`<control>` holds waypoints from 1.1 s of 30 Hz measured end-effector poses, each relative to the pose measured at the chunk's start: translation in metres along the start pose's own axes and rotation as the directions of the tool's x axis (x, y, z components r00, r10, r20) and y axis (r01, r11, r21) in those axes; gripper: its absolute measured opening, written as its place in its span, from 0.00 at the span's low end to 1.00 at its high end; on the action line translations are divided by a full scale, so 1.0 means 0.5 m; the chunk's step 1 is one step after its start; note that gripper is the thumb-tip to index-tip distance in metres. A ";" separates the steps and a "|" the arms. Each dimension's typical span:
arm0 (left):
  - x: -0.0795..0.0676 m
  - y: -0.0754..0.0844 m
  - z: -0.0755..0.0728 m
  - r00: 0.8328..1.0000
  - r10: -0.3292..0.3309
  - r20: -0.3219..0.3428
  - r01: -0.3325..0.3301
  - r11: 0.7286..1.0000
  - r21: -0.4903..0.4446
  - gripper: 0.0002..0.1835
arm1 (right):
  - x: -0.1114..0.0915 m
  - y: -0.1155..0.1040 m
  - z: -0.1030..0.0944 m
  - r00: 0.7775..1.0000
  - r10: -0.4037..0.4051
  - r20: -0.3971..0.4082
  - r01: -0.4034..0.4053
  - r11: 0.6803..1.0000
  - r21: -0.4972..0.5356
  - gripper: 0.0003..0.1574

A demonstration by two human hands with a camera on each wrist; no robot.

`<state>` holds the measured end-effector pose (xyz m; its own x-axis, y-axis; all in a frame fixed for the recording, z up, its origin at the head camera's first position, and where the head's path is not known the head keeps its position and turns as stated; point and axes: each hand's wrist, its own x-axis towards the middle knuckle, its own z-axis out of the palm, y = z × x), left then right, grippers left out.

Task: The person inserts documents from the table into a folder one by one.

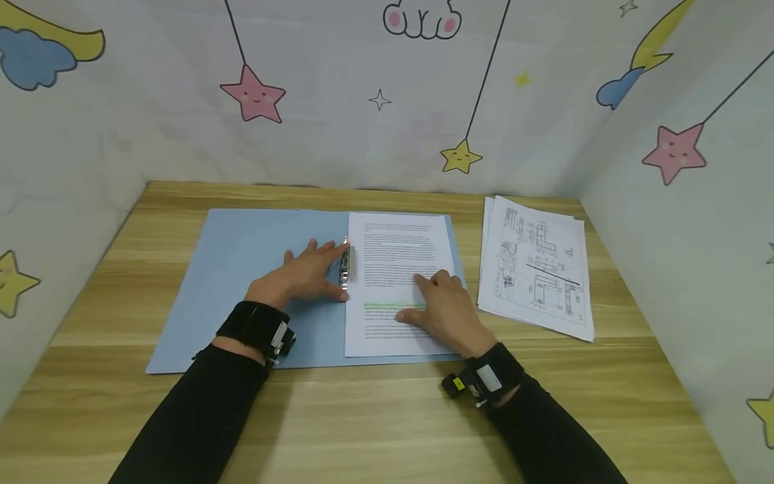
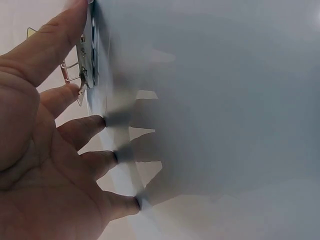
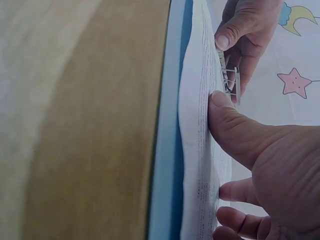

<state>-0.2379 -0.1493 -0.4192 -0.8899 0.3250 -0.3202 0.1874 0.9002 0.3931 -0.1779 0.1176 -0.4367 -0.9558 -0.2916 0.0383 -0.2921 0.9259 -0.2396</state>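
A light blue folder (image 1: 254,235) lies opened flat on the table. Printed pages (image 1: 399,269), with one green-highlighted line, lie on its right side. At their left edge is a metal ring clasp (image 1: 345,269) with raised prongs. My left hand (image 1: 296,275) spreads over the folder, thumb and index fingertips touching opposite ends of the clasp; its other fingertips touch the blue cover (image 2: 225,125). On the lower half of the printed pages rests my right hand (image 1: 450,312), thumb and fingers spread on the paper. The right wrist view shows the sheets (image 3: 197,125) bulging slightly at the near edge.
Right of the folder, a separate stack of papers (image 1: 538,269) with technical drawings lies slightly askew. The wooden table (image 1: 363,423) is bounded by walls (image 1: 338,154) printed with stars and clouds at the back and sides.
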 end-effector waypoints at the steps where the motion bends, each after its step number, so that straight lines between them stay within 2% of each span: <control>1: 0.001 0.000 0.000 1.000 0.001 -0.001 -0.001 1.000 -0.005 0.56 | 0.000 0.000 0.000 1.000 0.002 -0.004 -0.002 1.000 -0.003 0.55; 15: 0.002 0.009 0.004 1.000 0.003 -0.019 -0.003 1.000 -0.001 0.54 | 0.000 0.008 -0.001 1.000 0.019 -0.008 -0.019 1.000 0.016 0.55; 23: 0.001 0.011 0.003 1.000 -0.001 -0.002 0.001 1.000 0.008 0.54 | -0.009 0.019 -0.025 0.996 0.089 -0.023 -0.087 0.993 0.082 0.53; 28: 0.002 0.008 0.004 1.000 -0.007 0.001 0.007 1.000 0.007 0.54 | -0.019 0.049 -0.046 0.987 0.144 -0.065 -0.134 0.981 0.143 0.48; 33: -0.003 0.001 0.005 1.000 -0.015 0.005 0.015 1.000 0.010 0.53 | -0.024 0.117 -0.054 0.967 0.224 -0.120 -0.203 0.965 0.168 0.40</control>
<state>-0.2354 -0.1488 -0.4207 -0.8903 0.3132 -0.3306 0.1786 0.9079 0.3793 -0.1844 0.1818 -0.4248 -0.9939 -0.0457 0.1001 -0.0824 0.9119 -0.4021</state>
